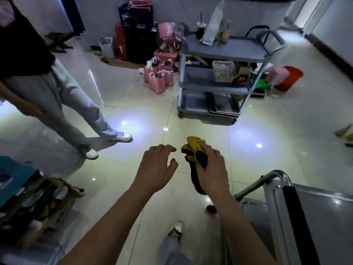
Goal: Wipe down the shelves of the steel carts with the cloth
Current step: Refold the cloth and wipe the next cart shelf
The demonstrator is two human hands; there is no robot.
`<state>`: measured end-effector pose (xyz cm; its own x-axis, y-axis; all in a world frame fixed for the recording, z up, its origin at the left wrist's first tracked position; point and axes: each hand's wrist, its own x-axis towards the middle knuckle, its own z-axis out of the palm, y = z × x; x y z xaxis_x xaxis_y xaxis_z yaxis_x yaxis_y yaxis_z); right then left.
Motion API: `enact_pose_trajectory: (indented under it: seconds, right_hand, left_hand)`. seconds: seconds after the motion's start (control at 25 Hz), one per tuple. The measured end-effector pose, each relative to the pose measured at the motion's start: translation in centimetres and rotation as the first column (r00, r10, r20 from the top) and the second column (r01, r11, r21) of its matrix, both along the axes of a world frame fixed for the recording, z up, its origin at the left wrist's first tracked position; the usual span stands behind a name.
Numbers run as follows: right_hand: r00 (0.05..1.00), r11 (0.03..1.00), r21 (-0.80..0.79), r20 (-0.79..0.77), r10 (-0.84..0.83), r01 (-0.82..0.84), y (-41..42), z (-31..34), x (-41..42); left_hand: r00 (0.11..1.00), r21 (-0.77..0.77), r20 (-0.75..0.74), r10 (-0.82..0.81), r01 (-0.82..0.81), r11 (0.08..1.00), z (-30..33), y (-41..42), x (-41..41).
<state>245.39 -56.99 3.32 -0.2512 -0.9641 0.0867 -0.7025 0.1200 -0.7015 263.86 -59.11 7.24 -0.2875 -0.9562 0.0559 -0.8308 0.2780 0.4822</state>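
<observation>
My right hand [212,169] grips a bunched yellow and black cloth [193,148] in the air over the tiled floor, a dark end hanging down below the fist. My left hand [156,169] hovers just left of the cloth with relaxed, slightly curved fingers and holds nothing. A steel cart [313,217] with a tubular handle stands at the lower right, beside my right forearm. A grey three-shelf cart [227,54] stands further ahead, loaded with a white bag, a cup, a basket and metal trays.
Another person [57,96] in light trousers stands at the left. Pink bags [158,81] and black crates [137,31] sit against the far wall. A red bucket [290,77] is right of the grey cart. Boxes [32,207] crowd the lower left.
</observation>
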Motion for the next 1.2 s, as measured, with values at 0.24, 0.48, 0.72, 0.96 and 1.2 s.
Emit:
enact_pose_trajectory:
  seconds: [0.24,0.48,0.72,0.96,1.2]
  right_hand:
    - [0.988,0.991,-0.034,0.083,-0.128,0.131,-12.5,-0.6,-5.3]
    - [0.948,0.947,-0.051,0.047,-0.316,0.318,-20.8,0.4,-11.7]
    - [0.841,0.841,-0.033,0.067,-0.537,0.540,-28.4,-0.4,-20.8]
    - [0.643,0.644,0.001,0.060,-0.764,0.765,-36.0,0.4,-27.4]
    - [0.392,0.393,0.011,0.053,-0.918,0.919,-37.2,0.1,-33.0]
  left_hand:
    - [0.988,-0.016,0.040,-0.152,0.153,0.988,0.1,-14.4,-5.8]
    - [0.953,-0.043,0.039,-0.300,0.302,0.952,0.4,-25.6,-13.2]
    - [0.859,-0.054,0.017,-0.511,0.512,0.858,-0.7,-37.5,-23.8]
    - [0.648,-0.060,0.051,-0.760,0.761,0.646,-0.4,-48.7,-34.2]
    - [0.391,-0.005,0.035,-0.920,0.920,0.391,-1.3,-52.4,-45.1]
